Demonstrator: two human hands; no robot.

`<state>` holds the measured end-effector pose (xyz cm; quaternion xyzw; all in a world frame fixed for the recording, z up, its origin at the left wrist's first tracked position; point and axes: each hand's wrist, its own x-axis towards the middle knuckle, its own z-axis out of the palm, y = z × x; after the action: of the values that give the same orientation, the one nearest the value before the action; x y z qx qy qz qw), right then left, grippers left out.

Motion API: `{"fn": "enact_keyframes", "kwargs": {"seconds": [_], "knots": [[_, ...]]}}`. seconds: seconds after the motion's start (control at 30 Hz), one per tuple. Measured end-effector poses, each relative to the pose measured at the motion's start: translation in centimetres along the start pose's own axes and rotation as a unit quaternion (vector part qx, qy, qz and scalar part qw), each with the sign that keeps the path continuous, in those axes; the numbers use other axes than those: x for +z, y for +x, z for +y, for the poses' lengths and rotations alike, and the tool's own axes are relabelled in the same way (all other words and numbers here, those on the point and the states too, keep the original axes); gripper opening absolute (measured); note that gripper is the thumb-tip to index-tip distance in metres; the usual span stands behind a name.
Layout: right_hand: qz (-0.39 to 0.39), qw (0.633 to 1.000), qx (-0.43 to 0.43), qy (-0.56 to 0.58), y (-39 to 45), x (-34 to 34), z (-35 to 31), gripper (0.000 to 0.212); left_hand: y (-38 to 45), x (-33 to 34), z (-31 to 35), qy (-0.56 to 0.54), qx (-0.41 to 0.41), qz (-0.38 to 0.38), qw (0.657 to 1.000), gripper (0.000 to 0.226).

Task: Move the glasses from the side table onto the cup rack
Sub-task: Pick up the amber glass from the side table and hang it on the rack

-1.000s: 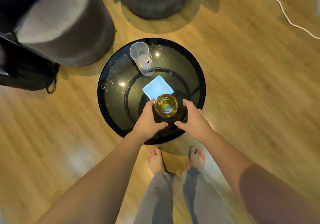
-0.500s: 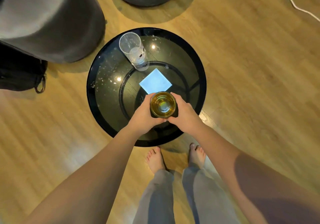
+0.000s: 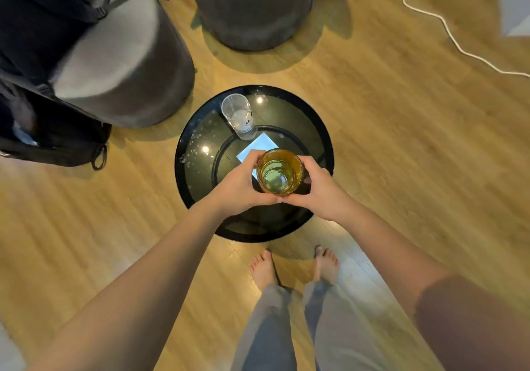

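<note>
Amber glass (image 3: 280, 172): we see it upright, rim toward the camera, held between both hands over the near half of the side table (image 3: 321, 130). We cannot tell whether its base touches the tabletop or sits just above it.

Left hand (image 3: 240, 183): we note the fingers curled round the left side of the amber glass and the thumb wrapped along its near side.

Right hand (image 3: 320, 185): fingers curled round the right side of the same glass, thumb along the near side. The two thumb tips meet just below the glass.

Clear glass (image 3: 238, 115): upright and untouched at the far left of the tabletop, well apart from both hands. A pale residue shows in its lower part.

Side table: round, with a dark glass top and a black rim; a ring of the frame shows through the top. Bright ceiling-light spots reflect on it, and pale specks mark its left part.

White square (image 3: 259, 147): lies between the two glasses, partly hidden by the left hand. We cannot tell whether it is a paper or a reflection.

Surroundings: two grey round stools (image 3: 120, 64) stand beyond the table, a black bag (image 3: 43, 130) lies to the left, and a white cable (image 3: 447, 26) runs over the wooden floor at upper right.

Cup rack: not seen by us in this view.
</note>
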<state>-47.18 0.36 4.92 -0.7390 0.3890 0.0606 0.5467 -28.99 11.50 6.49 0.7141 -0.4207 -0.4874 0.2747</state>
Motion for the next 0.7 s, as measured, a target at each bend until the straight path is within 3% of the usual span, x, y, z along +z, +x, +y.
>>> {"fn": "enact_keyframes", "kwargs": {"seconds": [0.13,0.33,0.57,0.7], "knots": [[0.017,0.996,-0.054,0.062,-3.9,-4.3,-5.6,0.083,-2.8,-2.6,6.5,-0.014,0.047,0.028,0.998,0.093],[0.062,0.982,-0.138,0.111,-12.2,-11.4,-15.0,0.074,-8.6,-5.7,18.1,-0.063,0.117,0.092,0.987,0.085],[0.128,0.955,-0.226,0.145,-19.0,-16.6,-22.9,0.069,-13.6,-6.8,30.2,-0.169,0.219,0.164,0.947,0.094],[0.173,0.934,-0.257,0.18,-20.7,-18.4,-26.0,0.062,-14.5,-6.6,34.8,-0.172,0.246,0.192,0.934,0.093]]}}
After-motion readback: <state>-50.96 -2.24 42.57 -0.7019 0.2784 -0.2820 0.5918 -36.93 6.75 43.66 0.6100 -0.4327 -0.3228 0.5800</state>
